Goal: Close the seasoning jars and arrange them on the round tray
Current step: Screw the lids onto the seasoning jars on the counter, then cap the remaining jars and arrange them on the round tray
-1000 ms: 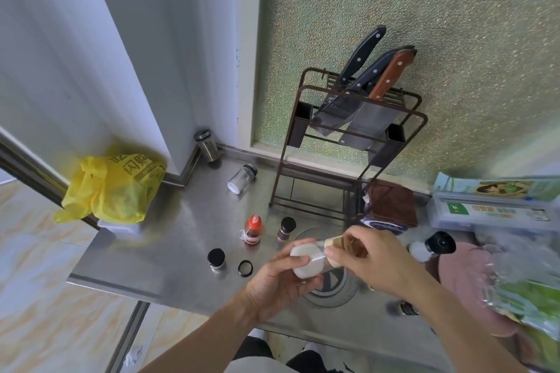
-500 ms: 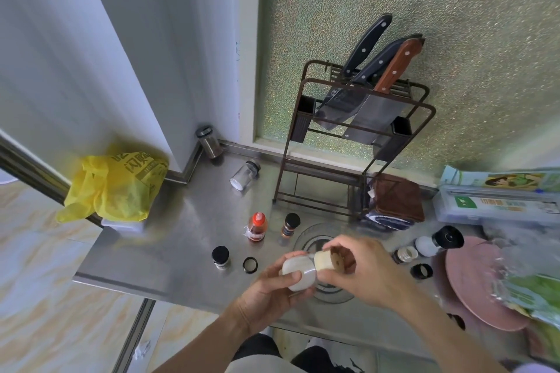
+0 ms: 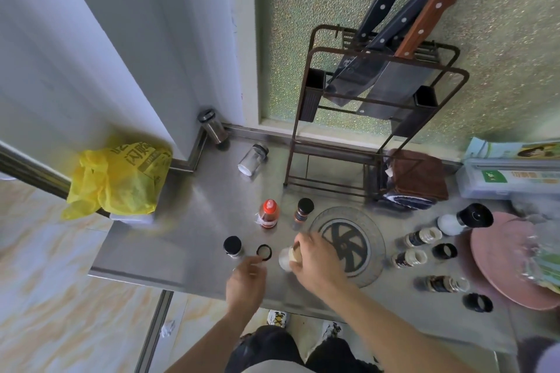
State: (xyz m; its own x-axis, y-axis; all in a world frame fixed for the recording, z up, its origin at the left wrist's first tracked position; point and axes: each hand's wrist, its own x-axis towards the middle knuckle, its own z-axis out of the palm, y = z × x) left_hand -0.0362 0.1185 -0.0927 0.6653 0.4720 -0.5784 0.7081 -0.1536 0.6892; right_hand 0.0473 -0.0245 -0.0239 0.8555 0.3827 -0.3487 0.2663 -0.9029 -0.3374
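Right hand (image 3: pixel 315 254) closed around cork-topped white jar (image 3: pixel 285 259), low over table (image 3: pixel 194 221) beside round tray (image 3: pixel 375 239). Left hand (image 3: pixel 245 278) empty, fingers loose, near loose black cap (image 3: pixel 264 252). Jar likely light, smooth, breakable: grip body, not cork.

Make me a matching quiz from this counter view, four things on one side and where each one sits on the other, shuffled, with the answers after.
Things:
1. yellow plastic bag
2. loose black ring lid
3. white jar with the cork stopper
4. knives

Places:
A. in the brown wire rack
B. under the right hand
C. on the counter's far left edge
D. just beyond the left hand

Pairs: 1-C, 2-D, 3-B, 4-A
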